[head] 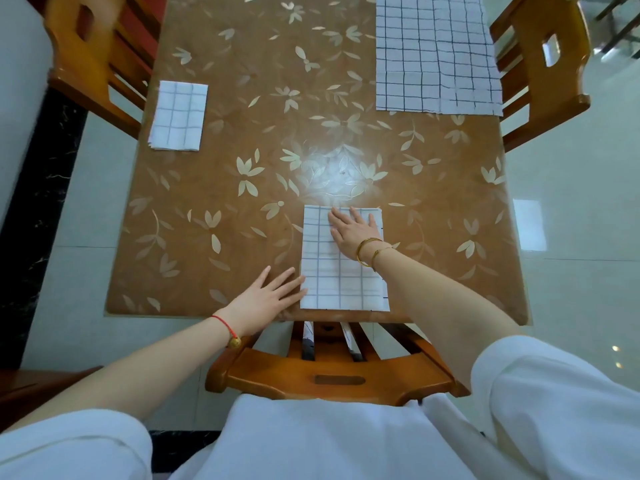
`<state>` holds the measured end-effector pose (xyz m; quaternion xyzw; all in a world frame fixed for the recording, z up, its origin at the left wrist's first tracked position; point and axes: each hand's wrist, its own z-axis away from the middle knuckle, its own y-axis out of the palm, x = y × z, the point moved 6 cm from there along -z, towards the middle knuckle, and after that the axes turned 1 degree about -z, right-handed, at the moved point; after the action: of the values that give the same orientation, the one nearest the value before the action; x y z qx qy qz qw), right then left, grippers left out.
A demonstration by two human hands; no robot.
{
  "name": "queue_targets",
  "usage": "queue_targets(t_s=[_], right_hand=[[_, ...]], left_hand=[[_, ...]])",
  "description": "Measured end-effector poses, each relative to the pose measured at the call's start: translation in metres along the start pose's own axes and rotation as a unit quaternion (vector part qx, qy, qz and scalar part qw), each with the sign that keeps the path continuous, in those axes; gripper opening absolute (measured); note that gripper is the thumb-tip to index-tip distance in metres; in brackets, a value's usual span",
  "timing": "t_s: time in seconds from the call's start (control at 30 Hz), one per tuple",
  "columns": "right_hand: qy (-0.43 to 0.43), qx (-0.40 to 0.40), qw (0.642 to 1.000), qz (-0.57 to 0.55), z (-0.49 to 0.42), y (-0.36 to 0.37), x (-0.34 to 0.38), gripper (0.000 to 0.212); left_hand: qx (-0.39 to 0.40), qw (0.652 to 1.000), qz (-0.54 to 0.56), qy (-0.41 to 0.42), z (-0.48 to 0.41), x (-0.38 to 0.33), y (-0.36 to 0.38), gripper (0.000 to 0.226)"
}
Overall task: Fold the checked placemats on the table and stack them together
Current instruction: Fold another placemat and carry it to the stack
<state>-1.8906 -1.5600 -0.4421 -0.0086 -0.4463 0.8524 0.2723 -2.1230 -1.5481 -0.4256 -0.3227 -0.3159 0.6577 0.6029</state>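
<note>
Both hands flat, gripping nothing — right hand [351, 232] presses down on the checked placemat [341, 282] at the near edge of the table [194, 258], left hand [266, 299] touches its left side. I'd smooth outward so the edges line up — then move it onto the folded pile [178, 116] far left.

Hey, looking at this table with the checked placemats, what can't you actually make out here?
1. Head view: the unfolded placemat runs past the top edge, so its far end is cut off.
2. Head view: the folded stack at the left shows only from above; its layer count is too small to tell.
3. Head view: the right hand covers part of the near folded placemat.
</note>
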Motion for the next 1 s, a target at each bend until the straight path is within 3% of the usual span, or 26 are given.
queue_targets(t_s=[0.2,0.33,0.37,0.47,0.53,0.6,0.7,0.77,0.87,1.0], right_hand=[[-0.005,0.008,1.0,0.013,0.0,0.002,0.0,0.054],[-0.028,0.004,0.999,0.015,0.0,-0.001,-0.002,0.057],[-0.043,-0.004,0.999,0.0,0.001,-0.001,-0.003,0.058],[-0.081,-0.086,0.991,-0.068,0.015,-0.004,-0.009,0.059],[-0.074,-0.189,0.973,-0.108,0.034,-0.009,-0.019,0.049],[-0.025,-0.253,0.95,-0.181,0.054,-0.009,-0.029,0.03],[0.097,-0.204,0.903,-0.367,0.07,0.011,-0.041,0.02],[0.173,-0.168,0.845,-0.478,0.075,0.028,-0.047,0.024],[0.241,-0.141,0.762,-0.584,0.079,0.046,-0.051,0.028],[0.266,-0.127,0.725,-0.622,0.077,0.051,-0.055,0.03]], left_hand=[[0.009,0.998,-0.042,0.038,0.017,-0.014,0.012,0.087],[0.006,0.998,-0.041,0.053,0.023,-0.019,0.012,0.076],[-0.013,0.998,-0.027,0.057,0.023,-0.019,0.009,0.07],[-0.176,0.98,0.084,0.024,0.019,-0.01,-0.016,0.045],[-0.234,0.946,0.212,-0.07,0.012,0.006,-0.032,0.032],[-0.229,0.878,0.374,-0.193,-0.003,0.022,-0.039,0.027],[-0.2,0.734,0.561,-0.325,-0.028,0.036,-0.034,0.028],[-0.177,0.674,0.621,-0.359,-0.044,0.039,-0.029,0.033],[-0.167,0.62,0.661,-0.388,-0.061,0.04,-0.028,0.031],[-0.185,0.603,0.658,-0.411,-0.068,0.046,-0.031,0.023]])
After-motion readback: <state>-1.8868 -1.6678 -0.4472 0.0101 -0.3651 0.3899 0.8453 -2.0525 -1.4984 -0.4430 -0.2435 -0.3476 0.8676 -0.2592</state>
